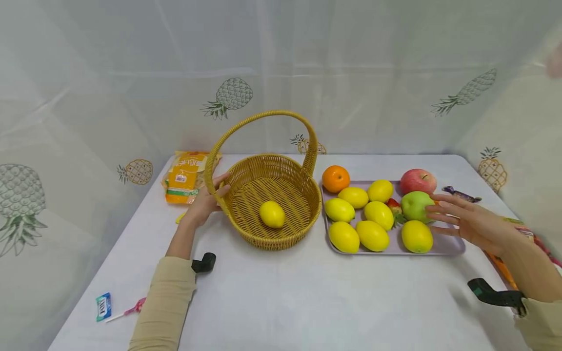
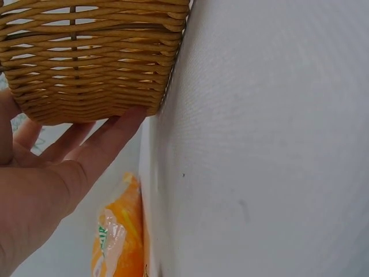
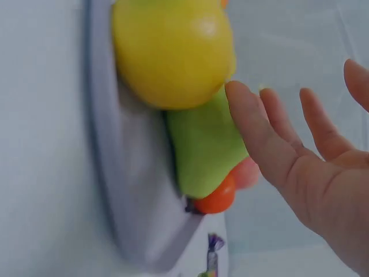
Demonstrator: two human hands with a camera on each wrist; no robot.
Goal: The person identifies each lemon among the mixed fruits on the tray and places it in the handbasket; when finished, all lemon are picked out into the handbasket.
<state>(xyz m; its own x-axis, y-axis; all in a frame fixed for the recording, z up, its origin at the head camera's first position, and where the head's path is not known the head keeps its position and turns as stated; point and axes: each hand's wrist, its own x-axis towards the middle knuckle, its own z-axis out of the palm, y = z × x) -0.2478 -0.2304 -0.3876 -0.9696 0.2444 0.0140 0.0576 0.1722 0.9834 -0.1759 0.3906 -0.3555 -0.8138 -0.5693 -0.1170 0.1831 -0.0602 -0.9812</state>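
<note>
My left hand (image 1: 204, 202) is at the left side of a woven basket (image 1: 246, 222) with a tall handle. In the left wrist view, its fairly straight fingers (image 2: 101, 144) lie against the basket's outer wall (image 2: 92, 69); the thumb is partly cut off. One lemon (image 1: 272, 214) lies inside the basket. Over the right end of a lilac tray (image 1: 448, 247), my right hand (image 1: 487, 224) is spread with nothing gripped. Its fingertips are beside a green pear (image 3: 204, 144) and a yellow fruit (image 3: 173, 52); whether they touch, I cannot tell.
Several lemons (image 1: 344, 237), a strawberry (image 1: 393, 205) and a red apple (image 1: 418, 181) are on the tray. An orange (image 1: 335, 179) sits at its back left corner. A yellow snack bag (image 1: 182, 178) lies behind my left hand; a lollipop (image 1: 138, 306) and blue packet (image 1: 103, 307) lie front left.
</note>
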